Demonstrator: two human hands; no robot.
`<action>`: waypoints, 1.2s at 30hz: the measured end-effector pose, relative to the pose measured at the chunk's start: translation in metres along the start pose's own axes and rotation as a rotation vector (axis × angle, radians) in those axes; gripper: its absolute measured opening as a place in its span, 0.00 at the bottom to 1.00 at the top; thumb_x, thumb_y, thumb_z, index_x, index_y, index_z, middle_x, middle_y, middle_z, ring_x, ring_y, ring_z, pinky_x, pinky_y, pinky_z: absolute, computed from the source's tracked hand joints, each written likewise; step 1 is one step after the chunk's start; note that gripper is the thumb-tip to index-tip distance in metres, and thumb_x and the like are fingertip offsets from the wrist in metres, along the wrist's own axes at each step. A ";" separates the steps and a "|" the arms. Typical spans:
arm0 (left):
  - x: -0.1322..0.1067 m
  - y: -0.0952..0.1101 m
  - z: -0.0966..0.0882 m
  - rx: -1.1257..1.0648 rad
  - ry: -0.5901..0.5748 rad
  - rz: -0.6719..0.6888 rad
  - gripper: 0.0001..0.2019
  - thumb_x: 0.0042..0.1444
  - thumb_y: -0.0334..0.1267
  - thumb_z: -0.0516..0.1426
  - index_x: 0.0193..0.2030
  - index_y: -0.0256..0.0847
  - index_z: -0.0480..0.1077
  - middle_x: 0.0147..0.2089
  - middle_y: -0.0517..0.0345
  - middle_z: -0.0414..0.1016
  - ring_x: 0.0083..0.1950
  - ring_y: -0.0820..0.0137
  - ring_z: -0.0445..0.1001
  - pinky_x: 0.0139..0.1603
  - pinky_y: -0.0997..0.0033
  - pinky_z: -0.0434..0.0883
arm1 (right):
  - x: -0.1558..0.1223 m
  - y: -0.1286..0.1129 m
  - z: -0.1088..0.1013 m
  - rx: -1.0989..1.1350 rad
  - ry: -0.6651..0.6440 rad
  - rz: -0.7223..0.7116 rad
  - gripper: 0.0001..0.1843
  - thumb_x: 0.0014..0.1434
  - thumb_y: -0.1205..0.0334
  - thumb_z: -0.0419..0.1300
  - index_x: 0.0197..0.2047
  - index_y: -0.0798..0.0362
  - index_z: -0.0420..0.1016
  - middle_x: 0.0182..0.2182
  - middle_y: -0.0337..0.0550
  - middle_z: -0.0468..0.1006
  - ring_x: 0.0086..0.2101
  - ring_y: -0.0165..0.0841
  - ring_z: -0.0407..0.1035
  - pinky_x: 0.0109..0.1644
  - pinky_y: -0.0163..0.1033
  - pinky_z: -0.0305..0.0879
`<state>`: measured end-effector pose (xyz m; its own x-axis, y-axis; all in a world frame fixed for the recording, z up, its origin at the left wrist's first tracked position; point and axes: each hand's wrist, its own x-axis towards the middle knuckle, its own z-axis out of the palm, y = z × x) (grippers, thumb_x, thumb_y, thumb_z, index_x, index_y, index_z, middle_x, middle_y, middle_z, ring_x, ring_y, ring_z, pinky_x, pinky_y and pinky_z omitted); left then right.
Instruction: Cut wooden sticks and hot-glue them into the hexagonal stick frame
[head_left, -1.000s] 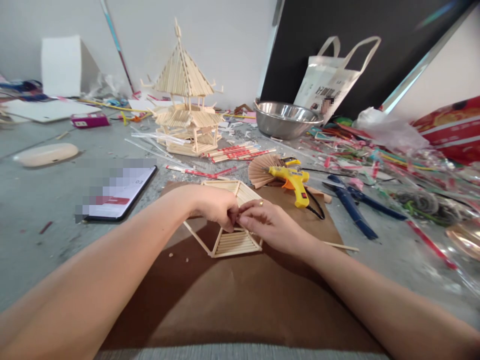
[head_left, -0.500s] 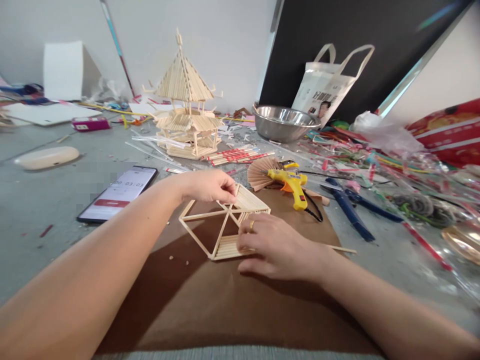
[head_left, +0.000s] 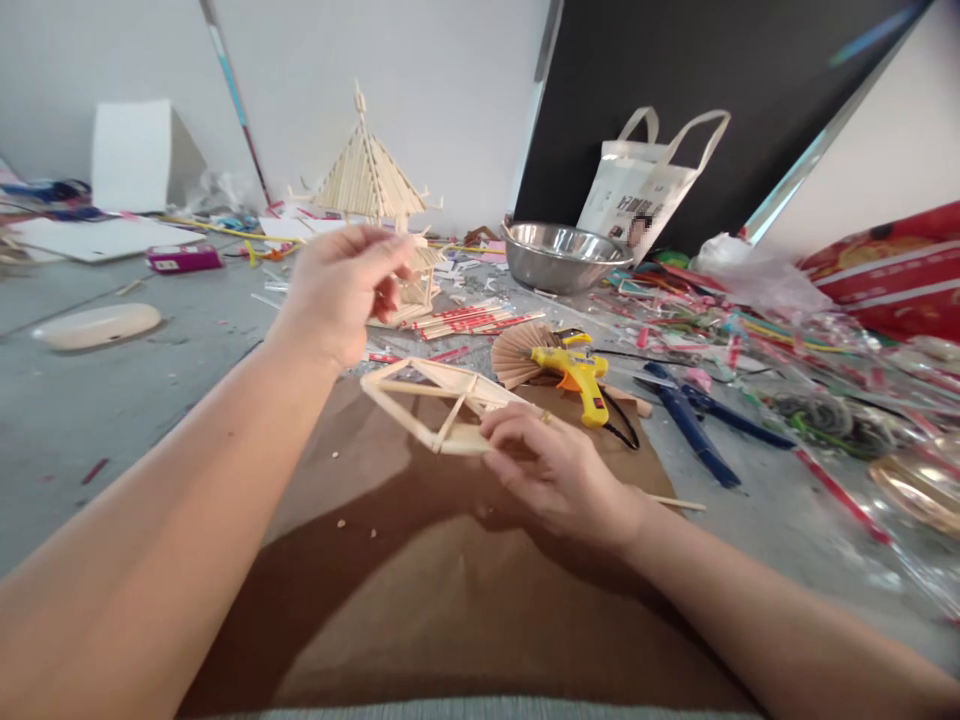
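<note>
My right hand (head_left: 551, 470) grips the near edge of a hexagonal frame of wooden sticks (head_left: 420, 395) and holds it tilted up off the brown paper (head_left: 420, 580). My left hand (head_left: 341, 285) is raised above the frame, fingers curled in a loose pinch; whether anything is between the fingertips is unclear. It hides part of the wooden stick pagoda model (head_left: 367, 175) behind it. A yellow glue gun (head_left: 574, 370) lies just beyond the frame, next to a small paper fan (head_left: 517, 350).
A steel bowl (head_left: 562, 255), a white tote bag (head_left: 637, 190) and blue pliers (head_left: 690, 420) lie to the right among wrappers and scraps. Red-wrapped chopsticks (head_left: 472, 320) lie behind the frame. A beige oval object (head_left: 97, 325) lies at left.
My left hand let go of the frame and rose toward the pagoda. My right hand lifted the frame's near edge off the paper. The phone is now hidden behind my left arm.
</note>
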<state>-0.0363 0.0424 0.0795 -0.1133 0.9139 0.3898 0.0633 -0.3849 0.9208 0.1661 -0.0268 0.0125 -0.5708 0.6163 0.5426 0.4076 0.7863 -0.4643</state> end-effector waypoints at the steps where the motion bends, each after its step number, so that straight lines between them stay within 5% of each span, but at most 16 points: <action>1: 0.001 0.003 -0.004 -0.007 0.072 0.036 0.09 0.45 0.45 0.56 0.26 0.44 0.62 0.23 0.63 0.65 0.22 0.78 0.60 0.19 0.75 0.53 | 0.001 0.001 0.000 0.083 0.094 0.068 0.01 0.53 0.66 0.53 0.31 0.53 0.63 0.35 0.43 0.71 0.37 0.29 0.64 0.41 0.36 0.60; 7: 0.007 0.001 -0.006 -0.009 0.363 0.114 0.08 0.44 0.45 0.55 0.25 0.43 0.62 0.27 0.60 0.66 0.29 0.73 0.65 0.22 0.73 0.58 | 0.017 0.006 -0.011 0.775 0.590 0.528 0.06 0.55 0.58 0.51 0.32 0.50 0.63 0.31 0.40 0.74 0.34 0.31 0.69 0.38 0.39 0.64; 13: 0.010 -0.031 0.007 0.105 0.254 -0.087 0.09 0.41 0.41 0.57 0.23 0.37 0.65 0.22 0.61 0.63 0.27 0.74 0.63 0.27 0.72 0.61 | 0.023 0.021 -0.013 1.175 0.598 0.899 0.13 0.56 0.58 0.47 0.36 0.56 0.68 0.27 0.45 0.76 0.30 0.35 0.70 0.34 0.42 0.66; 19: 0.009 -0.053 0.010 0.176 0.052 -0.209 0.08 0.39 0.39 0.58 0.23 0.36 0.69 0.26 0.58 0.70 0.32 0.71 0.66 0.36 0.68 0.61 | 0.020 0.033 -0.006 1.255 0.574 0.998 0.14 0.57 0.61 0.45 0.35 0.57 0.69 0.27 0.47 0.77 0.30 0.34 0.71 0.36 0.40 0.66; 24: 0.006 -0.054 0.011 0.255 -0.063 -0.302 0.09 0.39 0.41 0.58 0.22 0.37 0.68 0.24 0.58 0.67 0.29 0.72 0.64 0.33 0.68 0.60 | 0.020 0.037 -0.007 1.243 0.541 1.037 0.14 0.57 0.62 0.44 0.35 0.57 0.69 0.26 0.48 0.77 0.28 0.34 0.71 0.35 0.40 0.67; 32: 0.003 -0.057 0.013 0.322 -0.096 -0.396 0.08 0.41 0.39 0.57 0.21 0.37 0.65 0.21 0.60 0.64 0.25 0.75 0.62 0.26 0.73 0.58 | 0.018 0.039 -0.006 1.235 0.547 1.018 0.14 0.56 0.60 0.47 0.35 0.58 0.70 0.27 0.47 0.77 0.28 0.33 0.71 0.33 0.39 0.68; 36: 0.002 -0.058 0.014 0.315 -0.103 -0.394 0.09 0.41 0.41 0.57 0.23 0.37 0.65 0.21 0.61 0.64 0.24 0.76 0.61 0.26 0.73 0.58 | 0.016 0.041 -0.003 1.218 0.464 0.976 0.08 0.53 0.68 0.51 0.32 0.58 0.71 0.29 0.45 0.77 0.27 0.32 0.71 0.33 0.38 0.68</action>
<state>-0.0263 0.0686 0.0265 -0.0914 0.9958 -0.0038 0.3328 0.0342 0.9424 0.1757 0.0154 0.0048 -0.1042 0.9688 -0.2250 -0.4369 -0.2478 -0.8647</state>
